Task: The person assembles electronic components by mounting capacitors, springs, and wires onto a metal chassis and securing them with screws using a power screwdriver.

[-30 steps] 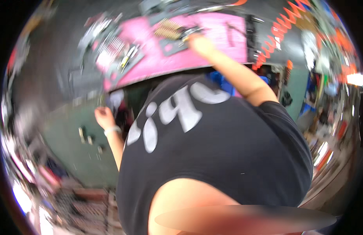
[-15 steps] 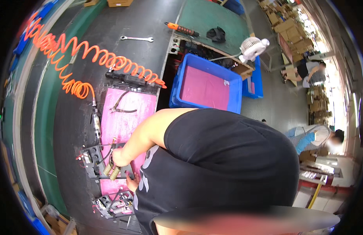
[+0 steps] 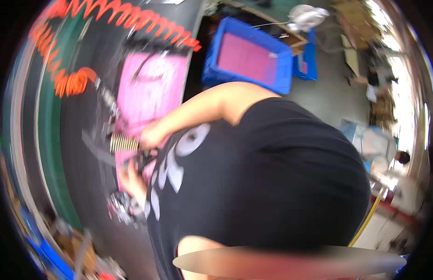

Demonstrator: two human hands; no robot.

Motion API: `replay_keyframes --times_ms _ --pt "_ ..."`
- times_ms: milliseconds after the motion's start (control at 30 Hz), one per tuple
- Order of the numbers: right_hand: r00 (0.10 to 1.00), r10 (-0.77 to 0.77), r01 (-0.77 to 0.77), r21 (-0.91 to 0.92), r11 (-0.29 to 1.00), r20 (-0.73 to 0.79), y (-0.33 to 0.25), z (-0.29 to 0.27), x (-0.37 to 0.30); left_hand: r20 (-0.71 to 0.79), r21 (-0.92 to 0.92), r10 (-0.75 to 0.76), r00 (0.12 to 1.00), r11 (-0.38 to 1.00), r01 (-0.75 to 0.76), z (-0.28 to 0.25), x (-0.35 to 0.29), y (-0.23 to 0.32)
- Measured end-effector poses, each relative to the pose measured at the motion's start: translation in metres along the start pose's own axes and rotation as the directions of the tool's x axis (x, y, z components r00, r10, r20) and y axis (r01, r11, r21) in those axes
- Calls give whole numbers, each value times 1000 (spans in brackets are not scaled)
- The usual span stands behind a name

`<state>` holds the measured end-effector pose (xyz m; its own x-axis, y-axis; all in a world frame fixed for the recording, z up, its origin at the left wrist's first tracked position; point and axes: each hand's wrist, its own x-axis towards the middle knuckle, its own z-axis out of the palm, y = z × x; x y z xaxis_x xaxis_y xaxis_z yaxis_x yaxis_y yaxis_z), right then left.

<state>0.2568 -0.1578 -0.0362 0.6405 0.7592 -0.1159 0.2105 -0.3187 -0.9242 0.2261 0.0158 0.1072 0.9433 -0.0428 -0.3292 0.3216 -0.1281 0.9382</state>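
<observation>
My right fingers are sitting just beside brass-coloured coil springs at nine o'clock, my left fingers at seven; blur is hiding whether either are gripping. Pink mat is lying open toward twelve, the desk's edge running past at one. Pale lettering is crossing my black shirt.

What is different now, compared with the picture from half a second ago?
The left hand moved away from the body, further over the pink sheet. The gold-coloured springs by the right hand turned more sideways in the picture; blur hides whether anything was let go. The pliers-like tool and blue bin stayed put, though the view shifted.
</observation>
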Motion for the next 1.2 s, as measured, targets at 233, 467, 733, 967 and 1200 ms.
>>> replay_keyframes --times_ms 233,467,733,967,1200 --pt "884 286 -245 155 957 -370 -54 -2 -21 -70 -79 -46 997 996 41 3 12 25" --pt "886 254 -168 243 955 -387 -72 -17 -9 671 -647 561 485 762 13 -56 53 52" --pt "908 296 -192 334 923 -295 -110 -40 -6 -182 507 708 682 662 -551 -23 50 67" --pt "915 401 -262 695 670 -42 -173 -65 -13 -218 -185 560 799 781 -597 -29 81 60" --pt "900 408 -272 534 801 -153 -149 -49 -22 -314 -316 310 898 857 -406 -11 75 40"
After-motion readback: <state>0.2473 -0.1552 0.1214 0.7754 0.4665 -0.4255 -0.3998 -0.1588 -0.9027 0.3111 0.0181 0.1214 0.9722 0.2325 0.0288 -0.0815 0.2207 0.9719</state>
